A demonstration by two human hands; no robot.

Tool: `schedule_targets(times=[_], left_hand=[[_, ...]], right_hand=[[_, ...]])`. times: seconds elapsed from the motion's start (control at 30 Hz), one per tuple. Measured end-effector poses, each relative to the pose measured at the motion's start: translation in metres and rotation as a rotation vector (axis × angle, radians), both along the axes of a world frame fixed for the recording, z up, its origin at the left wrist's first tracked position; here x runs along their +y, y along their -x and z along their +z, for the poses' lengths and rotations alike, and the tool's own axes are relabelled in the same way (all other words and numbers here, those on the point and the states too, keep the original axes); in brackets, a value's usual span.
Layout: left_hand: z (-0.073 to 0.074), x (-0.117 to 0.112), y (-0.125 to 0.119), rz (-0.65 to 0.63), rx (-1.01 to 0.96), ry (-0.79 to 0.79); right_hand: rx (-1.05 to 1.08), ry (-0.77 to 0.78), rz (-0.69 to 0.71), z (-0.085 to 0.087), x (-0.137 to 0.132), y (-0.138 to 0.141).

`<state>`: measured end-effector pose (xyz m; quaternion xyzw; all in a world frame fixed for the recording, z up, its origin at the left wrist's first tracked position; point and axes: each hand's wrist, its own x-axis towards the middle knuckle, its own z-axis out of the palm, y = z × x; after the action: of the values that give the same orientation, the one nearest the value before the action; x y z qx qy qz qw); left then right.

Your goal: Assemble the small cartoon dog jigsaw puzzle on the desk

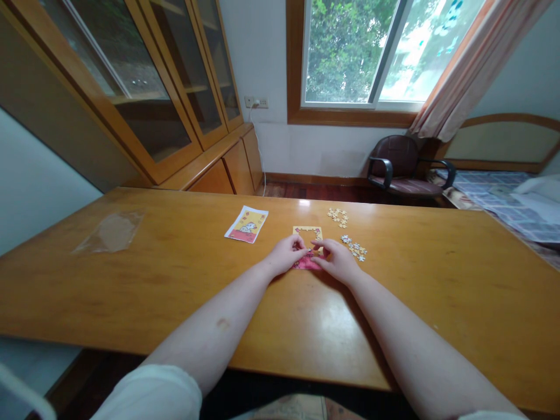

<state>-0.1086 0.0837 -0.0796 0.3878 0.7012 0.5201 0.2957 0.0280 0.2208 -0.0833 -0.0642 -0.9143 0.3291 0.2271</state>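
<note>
A partly assembled jigsaw puzzle [307, 229] lies on the table in front of me, with a yellow upper border and a pink lower part. My left hand [286, 255] is over its left side, thumb and fingers pinched together; whatever is between them is too small to make out. From the right, my right hand [339, 261] reaches over the puzzle with thumb and forefinger apart, their tips close to the pink part. Both hands hide some of the middle. Loose puzzle pieces [356, 249] lie in a pile just beyond my right hand, and more yellowish pieces [338, 217] are scattered farther back.
On the wooden table [175, 291], a picture card [247, 224] with a yellow and pink print lies left of the puzzle. A clear plastic bag [111, 231] rests at the far left. Beyond the table stand a glass-door cabinet [196, 137] and an armchair [398, 163].
</note>
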Motion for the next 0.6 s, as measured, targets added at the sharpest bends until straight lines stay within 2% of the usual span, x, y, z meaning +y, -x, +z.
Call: schedule_targets(times=[0.3, 0.47, 0.6], left_hand=[[0.003, -0.002, -0.001, -0.04, 0.039, 0.027], [0.01, -0.005, 0.002, 0.036, 0.387, 0.134], [0.017, -0.008, 0.004, -0.008, 0.543, 0.195]], right_hand=[[0.011, -0.092, 0.045, -0.001, 0.002, -0.001], [-0.038, -0.119, -0.032, -0.003, 0.007, 0.001], [-0.072, -0.122, -0.061, 0.0, 0.006, 0.002]])
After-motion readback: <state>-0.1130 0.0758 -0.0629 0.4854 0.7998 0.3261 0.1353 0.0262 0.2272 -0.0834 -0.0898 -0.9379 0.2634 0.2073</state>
